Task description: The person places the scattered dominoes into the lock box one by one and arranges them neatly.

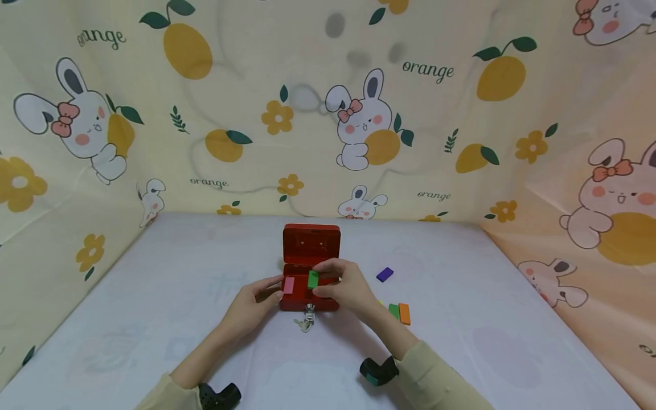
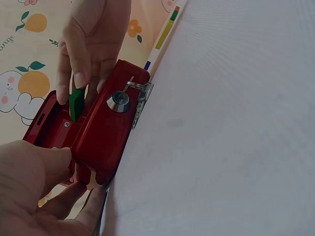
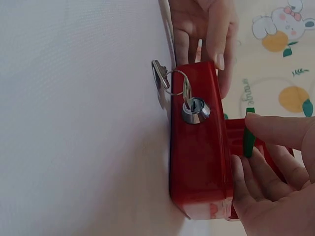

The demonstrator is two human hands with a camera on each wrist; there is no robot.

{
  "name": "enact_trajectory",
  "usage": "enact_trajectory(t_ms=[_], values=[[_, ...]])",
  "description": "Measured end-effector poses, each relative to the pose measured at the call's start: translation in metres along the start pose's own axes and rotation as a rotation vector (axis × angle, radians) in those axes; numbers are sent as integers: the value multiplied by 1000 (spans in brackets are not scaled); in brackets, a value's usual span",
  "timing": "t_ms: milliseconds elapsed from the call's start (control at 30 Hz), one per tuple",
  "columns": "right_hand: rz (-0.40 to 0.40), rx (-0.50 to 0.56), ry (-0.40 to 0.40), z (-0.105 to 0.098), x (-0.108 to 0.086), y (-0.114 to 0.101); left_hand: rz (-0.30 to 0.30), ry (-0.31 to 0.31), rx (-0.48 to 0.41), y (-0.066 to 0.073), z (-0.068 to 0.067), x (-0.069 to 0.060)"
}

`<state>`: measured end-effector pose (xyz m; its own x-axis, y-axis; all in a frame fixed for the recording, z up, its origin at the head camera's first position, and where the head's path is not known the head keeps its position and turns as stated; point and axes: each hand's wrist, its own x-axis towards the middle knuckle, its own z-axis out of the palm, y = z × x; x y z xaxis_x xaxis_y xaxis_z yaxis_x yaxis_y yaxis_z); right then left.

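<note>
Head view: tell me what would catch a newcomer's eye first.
Probably the open red box on the white tabletop, its lid raised and keys hanging at its front. Next, the green block pinched in the right hand over the box. Behind, a rabbit-print backdrop fills the upper half.

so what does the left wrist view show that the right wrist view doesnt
Only the left wrist view shows the purple block, yellow block, loose green block and orange block past the red box. Only the right wrist view shows the box's right end wall. Both show the box's lock and keys, the left hand touching the box, the right hand pinching another green block, and the printed backdrop.
</note>
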<state>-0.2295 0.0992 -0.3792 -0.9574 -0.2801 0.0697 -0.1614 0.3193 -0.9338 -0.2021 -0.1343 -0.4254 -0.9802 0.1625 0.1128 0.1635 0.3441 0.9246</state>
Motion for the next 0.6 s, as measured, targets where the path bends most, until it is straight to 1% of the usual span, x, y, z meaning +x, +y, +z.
enact_trajectory(t_ms=[300, 600], values=[[-38, -22, -17, 9, 7, 3, 1, -5, -4, 0, -2, -2], [-17, 12, -13, 16, 11, 1, 24, -6, -5, -1, -1, 0]])
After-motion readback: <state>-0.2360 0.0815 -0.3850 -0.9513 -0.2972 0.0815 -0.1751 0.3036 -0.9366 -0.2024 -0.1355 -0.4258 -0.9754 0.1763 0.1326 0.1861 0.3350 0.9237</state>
